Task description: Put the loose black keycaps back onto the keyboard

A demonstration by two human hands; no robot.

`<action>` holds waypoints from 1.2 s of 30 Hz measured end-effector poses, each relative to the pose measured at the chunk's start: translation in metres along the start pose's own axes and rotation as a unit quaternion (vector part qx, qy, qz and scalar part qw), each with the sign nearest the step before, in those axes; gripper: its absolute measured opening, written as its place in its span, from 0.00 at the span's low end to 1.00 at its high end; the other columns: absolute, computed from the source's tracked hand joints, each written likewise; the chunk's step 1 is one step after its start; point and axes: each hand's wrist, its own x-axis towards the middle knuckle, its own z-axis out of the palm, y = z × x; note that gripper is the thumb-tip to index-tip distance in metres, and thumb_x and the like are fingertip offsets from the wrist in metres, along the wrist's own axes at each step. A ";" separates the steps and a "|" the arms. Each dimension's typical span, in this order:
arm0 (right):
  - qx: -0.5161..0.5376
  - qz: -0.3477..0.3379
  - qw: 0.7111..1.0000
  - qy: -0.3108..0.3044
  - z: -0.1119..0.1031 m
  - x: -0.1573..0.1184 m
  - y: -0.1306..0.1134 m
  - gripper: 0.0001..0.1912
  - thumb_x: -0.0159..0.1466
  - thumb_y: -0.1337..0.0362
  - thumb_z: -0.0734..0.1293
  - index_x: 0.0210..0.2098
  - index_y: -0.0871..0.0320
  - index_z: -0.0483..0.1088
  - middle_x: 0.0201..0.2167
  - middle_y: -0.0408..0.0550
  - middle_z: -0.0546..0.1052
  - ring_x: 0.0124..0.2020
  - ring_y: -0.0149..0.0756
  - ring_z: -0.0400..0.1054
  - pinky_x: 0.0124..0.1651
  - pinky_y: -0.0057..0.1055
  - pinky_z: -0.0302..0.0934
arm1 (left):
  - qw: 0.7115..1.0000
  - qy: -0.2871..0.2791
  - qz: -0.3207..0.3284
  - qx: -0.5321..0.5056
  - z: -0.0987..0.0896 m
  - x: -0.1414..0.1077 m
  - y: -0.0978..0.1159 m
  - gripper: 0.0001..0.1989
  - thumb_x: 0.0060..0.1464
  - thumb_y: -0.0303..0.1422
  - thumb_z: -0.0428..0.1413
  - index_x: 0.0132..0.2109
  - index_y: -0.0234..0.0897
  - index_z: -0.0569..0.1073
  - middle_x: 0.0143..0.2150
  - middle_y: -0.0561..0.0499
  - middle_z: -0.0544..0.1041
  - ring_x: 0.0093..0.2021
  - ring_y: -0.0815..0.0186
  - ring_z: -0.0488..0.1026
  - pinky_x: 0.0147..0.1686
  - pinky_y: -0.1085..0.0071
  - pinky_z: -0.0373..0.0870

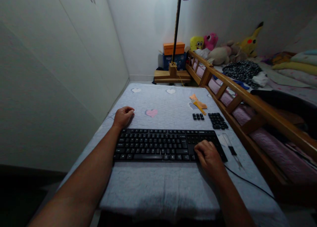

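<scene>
A black keyboard [153,145] lies across the cloth-covered table. Its right-hand section [198,138] shows bare spots where keycaps are off. Over that section's lower part is my right hand [208,154], fingers pinched together; whatever they grip, if anything, is hidden. My left hand [123,117] rests on the cloth just beyond the keyboard's far left corner, its fingers curled closed with nothing showing in them. Behind the keyboard's right end lie a small group of loose black keycaps [198,116] and a larger group of keycaps [218,120].
A wire keycap puller [232,150] with a dark handle lies right of the keyboard, near the cable [250,180]. Farther back are a yellow-handled brush [199,108] and an orange cloth [198,101]. A wooden bed rail [230,83] borders the table's right side; a pale wall panel [61,71] stands left.
</scene>
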 end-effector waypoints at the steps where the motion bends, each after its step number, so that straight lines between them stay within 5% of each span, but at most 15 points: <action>1: -0.002 -0.002 1.000 0.003 0.000 0.000 0.000 0.10 0.66 0.68 0.60 0.30 0.54 0.67 0.30 0.47 0.71 0.35 0.40 0.61 0.39 0.36 0.55 | 1.000 0.000 -0.002 -0.002 0.000 0.000 0.000 0.10 0.45 0.38 0.57 0.32 0.37 0.77 0.26 0.51 0.78 0.28 0.64 0.74 0.32 0.69 0.70; 17: 0.023 0.003 1.000 0.009 0.000 0.000 0.002 0.09 0.65 0.67 0.61 0.29 0.54 0.68 0.30 0.47 0.72 0.35 0.40 0.63 0.39 0.36 0.57 | 1.000 -0.002 -0.008 -0.016 0.001 0.000 0.000 0.10 0.44 0.38 0.58 0.32 0.37 0.77 0.27 0.50 0.78 0.28 0.64 0.75 0.32 0.70 0.71; 22: 0.056 0.019 0.998 -0.007 -0.016 0.004 0.001 0.07 0.65 0.66 0.62 0.32 0.54 0.70 0.32 0.47 0.74 0.38 0.40 0.67 0.42 0.36 0.61 | 1.000 0.000 -0.012 -0.020 0.001 0.000 -0.001 0.11 0.44 0.39 0.58 0.33 0.37 0.77 0.27 0.50 0.78 0.28 0.63 0.75 0.32 0.70 0.71; 30: -0.027 0.039 0.999 0.016 -0.070 0.071 0.029 0.07 0.62 0.63 0.64 0.33 0.54 0.74 0.35 0.49 0.78 0.39 0.42 0.70 0.44 0.38 0.61 | 1.000 -0.017 -0.005 -0.007 -0.002 -0.001 -0.001 0.11 0.44 0.39 0.58 0.32 0.37 0.77 0.27 0.50 0.78 0.28 0.63 0.75 0.31 0.69 0.71; 36: -0.104 0.118 0.987 0.011 -0.055 0.122 0.061 0.09 0.62 0.67 0.63 0.34 0.57 0.76 0.34 0.51 0.80 0.35 0.40 0.72 0.40 0.34 0.61 | 1.000 -0.020 0.000 -0.019 -0.002 -0.001 0.000 0.12 0.44 0.40 0.59 0.33 0.37 0.77 0.27 0.50 0.78 0.28 0.63 0.75 0.32 0.68 0.71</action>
